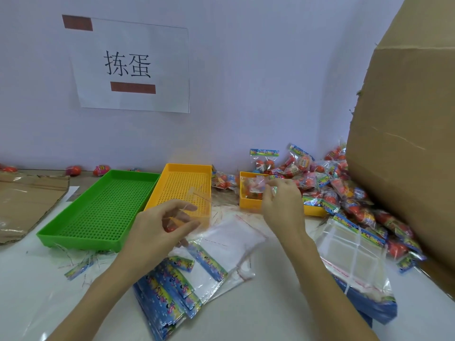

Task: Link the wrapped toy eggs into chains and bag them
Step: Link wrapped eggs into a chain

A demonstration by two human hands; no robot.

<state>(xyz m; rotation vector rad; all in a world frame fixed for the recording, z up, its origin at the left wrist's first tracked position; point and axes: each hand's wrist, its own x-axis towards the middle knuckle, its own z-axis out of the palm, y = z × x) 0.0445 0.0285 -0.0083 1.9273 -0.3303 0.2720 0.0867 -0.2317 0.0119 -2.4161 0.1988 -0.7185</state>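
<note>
My left hand (157, 230) grips a clear plastic bag (197, 203) over the near end of the yellow tray; a red toy egg (170, 228) shows between its fingers. My right hand (283, 205) pinches a clear wrapped packet of toy eggs (252, 188) above a small yellow bin (248, 204). The two hands are apart, about a hand's width. A heap of bagged red eggs with colourful header cards (344, 190) lies to the right of the bin. Empty bags with blue printed headers (172, 289) are stacked on the table below my hands.
A green perforated tray (105, 210) and a yellow perforated tray (184, 183) sit side by side at the left. A large cardboard box (406, 143) fills the right side. Flat cardboard (24, 203) lies far left. Loose eggs (101, 170) rest by the wall. Clear bags (354, 262) lie at the right.
</note>
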